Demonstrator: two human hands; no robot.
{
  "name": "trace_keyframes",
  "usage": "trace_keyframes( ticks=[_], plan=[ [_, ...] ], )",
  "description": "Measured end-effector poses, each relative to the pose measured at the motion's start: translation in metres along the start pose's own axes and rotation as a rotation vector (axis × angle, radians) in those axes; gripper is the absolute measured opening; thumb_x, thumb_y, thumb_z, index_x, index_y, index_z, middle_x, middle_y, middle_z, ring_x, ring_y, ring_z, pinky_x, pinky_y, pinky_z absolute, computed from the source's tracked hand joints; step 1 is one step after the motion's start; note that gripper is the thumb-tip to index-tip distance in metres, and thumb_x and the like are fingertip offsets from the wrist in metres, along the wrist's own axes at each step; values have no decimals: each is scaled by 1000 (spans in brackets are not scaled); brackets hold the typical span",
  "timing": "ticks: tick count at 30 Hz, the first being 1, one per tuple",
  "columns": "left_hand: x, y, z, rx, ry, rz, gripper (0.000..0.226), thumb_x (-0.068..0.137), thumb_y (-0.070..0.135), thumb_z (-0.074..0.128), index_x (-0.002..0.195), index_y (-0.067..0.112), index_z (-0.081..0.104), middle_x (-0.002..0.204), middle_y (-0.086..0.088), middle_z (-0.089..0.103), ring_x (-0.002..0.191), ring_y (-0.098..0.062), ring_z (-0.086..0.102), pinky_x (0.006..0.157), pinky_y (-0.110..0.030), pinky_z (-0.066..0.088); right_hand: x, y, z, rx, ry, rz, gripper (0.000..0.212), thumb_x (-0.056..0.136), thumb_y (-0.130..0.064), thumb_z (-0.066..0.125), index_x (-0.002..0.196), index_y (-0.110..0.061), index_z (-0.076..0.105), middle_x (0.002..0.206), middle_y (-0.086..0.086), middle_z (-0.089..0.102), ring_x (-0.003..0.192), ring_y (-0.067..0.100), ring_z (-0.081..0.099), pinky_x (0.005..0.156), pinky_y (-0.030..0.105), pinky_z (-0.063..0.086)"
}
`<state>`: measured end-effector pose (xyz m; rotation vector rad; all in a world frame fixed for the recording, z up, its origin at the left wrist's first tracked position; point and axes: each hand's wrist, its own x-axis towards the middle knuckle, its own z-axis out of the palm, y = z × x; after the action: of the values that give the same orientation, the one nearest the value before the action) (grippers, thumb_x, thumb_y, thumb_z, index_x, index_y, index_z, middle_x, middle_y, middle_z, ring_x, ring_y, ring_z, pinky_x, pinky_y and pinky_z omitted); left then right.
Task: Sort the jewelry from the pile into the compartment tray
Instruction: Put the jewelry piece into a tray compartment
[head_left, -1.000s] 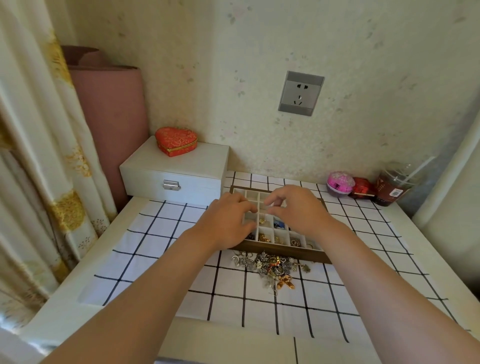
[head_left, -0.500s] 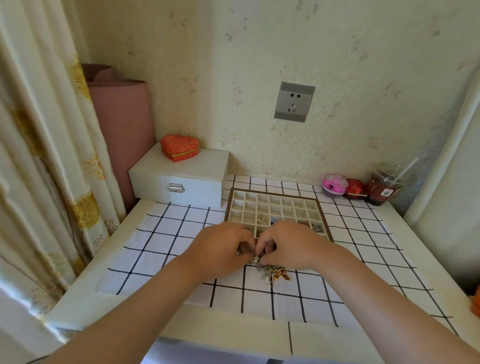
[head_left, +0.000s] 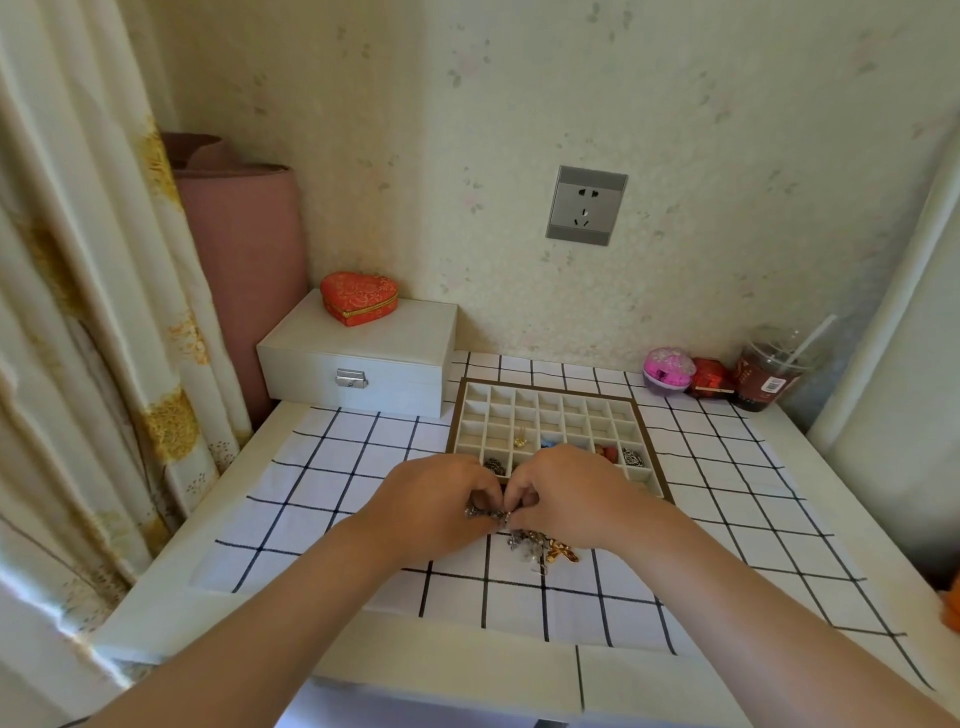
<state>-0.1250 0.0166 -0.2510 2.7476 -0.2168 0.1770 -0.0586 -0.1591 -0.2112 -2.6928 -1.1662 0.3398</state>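
Where laid over the table's front, checked cloth (head_left: 332, 467) bearing the jewelry pile (head_left: 545, 548), half covered by both hands. Just beyond, compartment tray (head_left: 576, 415), near cells blocked by knuckles, a few pieces inside. Farther back, white box (head_left: 363, 358), red heart box (head_left: 358, 299) atop, pink ball (head_left: 667, 370), lidded cup (head_left: 769, 374). Left hand (head_left: 436, 501) and right hand (head_left: 566, 496) curled, fingertips meeting, pinching pieces of the pile.

A home nook, shown by curtain (head_left: 78, 312), floral wallpaper (head_left: 727, 130) and wall socket (head_left: 586, 205)

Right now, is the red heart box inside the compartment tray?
No, the red heart box sits on the white case, outside the tray.
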Motion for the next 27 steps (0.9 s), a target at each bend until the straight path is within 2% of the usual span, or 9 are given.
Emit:
trace_keyframes(
  ticks=[3,7,10,12,15,18,23,25,27],
  plan=[
    [0,3,-4,-116,27,-50,22,82,44,73,101,39,65,92,22,64,76,6,54,66,-16,41,2,5,-5,197,40,52,9,91,-34,70,90,-31,78,89,-17,72,81,1,66,77,26,55],
    [2,5,-9,-297,63,-77,23,83,34,75,101,39,61,91,21,67,72,-2,58,65,-24,48,0,10,-15,446,87,108,10,92,-30,71,82,-32,75,71,-20,68,58,-12,59,64,16,44],
    [3,4,-10,-211,34,-70,17,85,34,73,99,40,66,88,22,65,73,3,57,66,-22,46,0,12,-12,375,68,116,6,89,-31,73,87,-31,78,85,-19,70,79,-5,64,75,19,49],
    [3,6,-10,-116,-8,-17,13,85,37,72,97,41,70,86,23,61,78,3,55,68,-18,43,-1,10,-10,317,12,94,7,88,-31,74,91,-29,80,87,-19,70,83,-2,64,77,20,51],
    [2,8,-7,-9,-43,54,14,84,46,71,98,43,73,87,21,53,82,2,50,67,-13,35,-1,7,-7,180,-71,57,13,86,-34,75,98,-31,79,86,-21,68,83,0,65,79,23,55],
    [1,7,-6,33,-38,78,15,85,46,70,99,43,73,94,16,56,87,-1,51,69,-16,39,0,7,-6,94,-86,31,17,86,-36,74,102,-35,78,82,-24,63,82,-1,62,80,25,55],
    [1,3,-9,44,-73,60,9,87,34,70,94,38,72,97,15,56,88,-3,54,65,-14,36,-1,1,-8,46,-159,-22,21,92,-29,66,111,-34,76,74,-25,56,70,-6,54,63,13,40],
    [1,1,-9,38,-83,49,9,85,32,72,91,38,71,96,16,54,87,-3,54,64,-13,34,-2,-2,-8,29,-174,-28,22,95,-29,59,110,-32,76,79,-20,65,69,-1,57,66,17,44],
    [0,0,-8,31,-89,55,11,83,32,73,92,38,70,97,16,54,88,-3,54,65,-13,35,-3,-4,-7,5,-169,-30,27,98,-25,52,112,-31,75,96,-15,72,70,1,57,70,20,47]
  ],
)
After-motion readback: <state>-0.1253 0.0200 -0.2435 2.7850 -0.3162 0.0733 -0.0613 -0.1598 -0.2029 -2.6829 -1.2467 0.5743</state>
